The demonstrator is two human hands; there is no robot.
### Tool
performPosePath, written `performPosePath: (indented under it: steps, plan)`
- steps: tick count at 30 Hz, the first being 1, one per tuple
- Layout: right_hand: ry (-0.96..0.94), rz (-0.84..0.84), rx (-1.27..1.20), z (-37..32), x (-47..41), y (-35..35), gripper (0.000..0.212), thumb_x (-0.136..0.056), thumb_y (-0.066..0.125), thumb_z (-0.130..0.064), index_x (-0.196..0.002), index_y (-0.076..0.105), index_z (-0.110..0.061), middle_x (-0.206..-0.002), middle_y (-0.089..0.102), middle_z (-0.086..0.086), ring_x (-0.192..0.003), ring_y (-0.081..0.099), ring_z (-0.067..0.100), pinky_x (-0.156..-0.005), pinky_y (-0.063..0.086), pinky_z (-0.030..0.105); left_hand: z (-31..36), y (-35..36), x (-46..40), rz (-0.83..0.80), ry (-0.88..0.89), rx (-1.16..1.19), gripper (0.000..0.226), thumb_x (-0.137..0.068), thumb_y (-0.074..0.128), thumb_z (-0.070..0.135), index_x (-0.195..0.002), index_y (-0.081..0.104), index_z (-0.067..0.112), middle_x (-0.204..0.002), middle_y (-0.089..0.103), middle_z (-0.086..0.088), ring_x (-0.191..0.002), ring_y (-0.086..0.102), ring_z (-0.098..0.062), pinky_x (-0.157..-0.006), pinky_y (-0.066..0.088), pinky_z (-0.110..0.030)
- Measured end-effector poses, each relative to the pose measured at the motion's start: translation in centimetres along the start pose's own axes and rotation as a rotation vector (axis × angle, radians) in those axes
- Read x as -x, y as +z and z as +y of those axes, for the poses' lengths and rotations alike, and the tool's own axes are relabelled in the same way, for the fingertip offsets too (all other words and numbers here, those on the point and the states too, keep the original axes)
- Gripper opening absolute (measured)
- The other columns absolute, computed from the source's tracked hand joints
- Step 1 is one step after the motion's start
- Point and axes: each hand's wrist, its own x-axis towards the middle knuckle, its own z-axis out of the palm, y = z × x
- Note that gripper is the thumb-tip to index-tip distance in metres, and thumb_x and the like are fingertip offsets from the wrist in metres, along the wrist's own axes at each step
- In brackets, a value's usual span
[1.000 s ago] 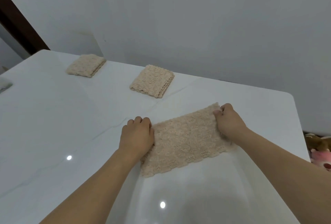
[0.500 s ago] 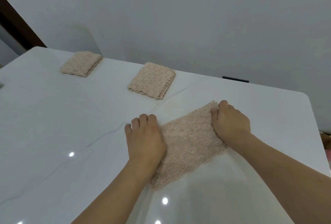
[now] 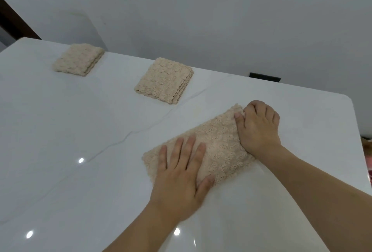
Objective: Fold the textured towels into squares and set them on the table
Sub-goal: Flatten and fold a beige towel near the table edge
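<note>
1. Near the desk's [image 3: 60, 131] right edge, the towel [image 3: 217, 147] lies half-folded; two folded squares [image 3: 164, 80] sit toward the far edge.
2. Left hand [image 3: 181, 173] presses flat, fingers straight, likely smoothing the fold.
3. Right hand [image 3: 258, 129] pinches the towel's far end, probably anchoring it.

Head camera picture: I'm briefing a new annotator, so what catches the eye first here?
Two bare hands on a beige towel near the table's right edge: the left hand presses flat, the right hand grips the far end. Behind lie two folded squares, the middle towel and the far-left towel.
</note>
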Motion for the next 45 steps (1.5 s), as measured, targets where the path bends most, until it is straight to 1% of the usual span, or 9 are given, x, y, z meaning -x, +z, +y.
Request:
performPosePath:
  steps: [11, 17, 24, 27, 29, 33, 36, 39, 45]
  plan:
    - [-0.102, 0.275, -0.209, -1.6, 3.0, -2.5, 0.034, -0.098, 0.042, -0.024, -0.123, 0.056, -0.007, -0.134, 0.046, 0.015, -0.120, 0.046, 0.032, -0.107, 0.026, 0.044, -0.1, -0.3, 0.5, -0.010, -0.090, 0.021, 0.076, -0.095, 0.017, 0.066, -0.159, 0.010, 0.026, -0.166, 0.001, 0.001, -0.152, -0.009, -0.020, -0.119, -0.001, -0.058]
    - [-0.250, -0.142, -0.022, -3.7, 8.4, -1.3, 0.057, -0.099, 0.017, -0.047, -0.150, 0.029, -0.023, -0.159, 0.024, 0.001, -0.147, 0.016, 0.021, -0.120, 0.007, 0.042, -0.3, -0.4, 0.5, -0.029, -0.065, -0.007, 0.087, -0.089, 0.016, 0.074, -0.159, 0.004, 0.023, -0.166, -0.009, 0.001, -0.150, -0.020, -0.019, -0.119, -0.007, -0.057]
    - [-0.310, -0.241, 0.048, -1.7, 6.1, -1.2, 0.064, -0.094, -0.001, -0.055, -0.154, 0.008, -0.034, -0.163, 0.003, -0.002, -0.150, -0.003, 0.022, -0.121, -0.003, 0.043, -1.8, -1.5, 2.9, -0.149, 0.007, 0.010, 0.085, -0.084, 0.019, 0.053, -0.155, -0.019, 0.025, -0.160, -0.030, 0.007, -0.143, -0.036, -0.014, -0.119, -0.011, -0.053]
    - [-0.188, -0.184, 0.037, -1.9, 6.4, -1.1, 0.064, -0.094, 0.005, -0.057, -0.153, 0.012, -0.032, -0.163, 0.007, -0.002, -0.150, 0.000, 0.022, -0.120, -0.002, 0.045, -2.2, -1.8, 3.7, -0.147, 0.028, 0.005, 0.084, -0.081, 0.019, 0.043, -0.157, -0.009, 0.024, -0.163, -0.020, 0.003, -0.150, -0.022, -0.018, -0.122, -0.005, -0.051]
    - [-0.088, -0.152, 0.030, -2.1, 7.0, -1.1, 0.066, -0.094, 0.010, -0.058, -0.153, 0.016, -0.029, -0.162, 0.011, 0.001, -0.149, 0.006, 0.025, -0.120, 0.002, 0.047, -3.2, -2.4, 3.6, -0.091, 0.087, 0.023, 0.081, -0.079, 0.028, 0.039, -0.158, 0.015, 0.023, -0.166, 0.009, 0.000, -0.153, 0.008, -0.023, -0.122, 0.013, -0.048]
    - [0.034, -0.123, -0.014, -2.2, 7.0, -1.4, 0.066, -0.094, 0.014, -0.053, -0.154, 0.015, -0.025, -0.161, 0.014, 0.005, -0.148, 0.011, 0.028, -0.120, 0.007, 0.048, -6.0, -3.3, 2.4, 0.042, 0.147, 0.137, 0.053, -0.074, 0.048, 0.029, -0.127, 0.058, 0.029, -0.137, 0.054, 0.009, -0.123, 0.051, -0.017, -0.098, 0.041, -0.034]
    - [0.052, -0.077, -0.089, -2.1, 7.3, -1.8, 0.065, -0.095, 0.020, -0.046, -0.153, 0.018, -0.019, -0.159, 0.021, 0.009, -0.146, 0.018, 0.026, -0.120, 0.012, 0.046, -6.8, -5.0, 1.6, 0.076, 0.182, 0.199, 0.023, -0.077, 0.047, 0.027, -0.092, 0.065, 0.028, -0.092, 0.064, 0.014, -0.085, 0.060, -0.012, -0.085, 0.045, -0.033]
    - [-0.027, -0.076, -0.219, -1.7, 7.4, -1.9, 0.062, -0.095, 0.028, -0.043, -0.153, 0.021, -0.021, -0.158, 0.025, 0.002, -0.146, 0.019, 0.018, -0.121, 0.010, 0.042, -6.0, -7.6, 1.5, 0.018, 0.350, 0.072, 0.006, -0.073, 0.047, 0.029, -0.070, 0.052, 0.025, -0.062, 0.048, 0.012, -0.059, 0.045, -0.011, -0.071, 0.046, -0.034]
    - [-0.022, 0.049, -0.258, -1.4, 6.6, -1.4, 0.034, -0.091, 0.056, -0.035, -0.119, 0.054, -0.015, -0.132, 0.051, 0.002, -0.128, 0.042, 0.021, -0.114, 0.023, 0.039, -6.1, -7.1, 1.9, -0.235, 0.557, -0.104, 0.029, -0.075, 0.055, 0.025, -0.104, 0.054, 0.029, -0.105, 0.051, 0.012, -0.091, 0.050, -0.012, -0.077, 0.045, -0.029]
